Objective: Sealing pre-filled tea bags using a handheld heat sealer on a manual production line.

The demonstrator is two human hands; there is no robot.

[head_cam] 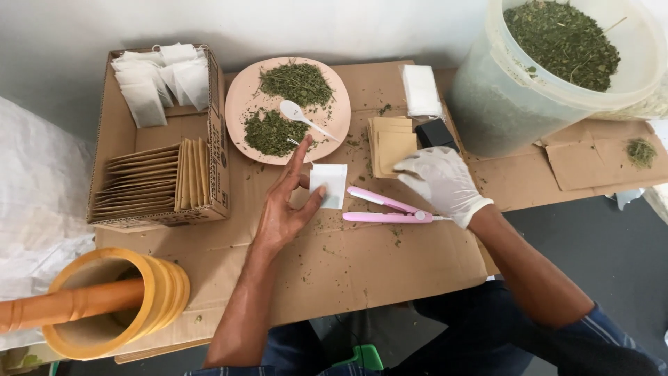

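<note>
**Bare hand pinching a small white sachet over a cardboard-covered table**

The bare left hand (282,209) pinches a small square white paper sachet (328,185) between thumb and fingertips, holding it upright just above the brown cardboard sheet (334,264). The right hand (442,182) (in a white glove) hovers with fingers loosely curled and holding nothing, directly over a pink hinged flat-iron sealer (386,210) lying just right of the sachet. Behind them sits a round pink plate (236,94) with two heaps of dried green leaves and a white plastic spoon (299,115). A stack of tan paper envelopes (391,143) lies near the glove.
</note>
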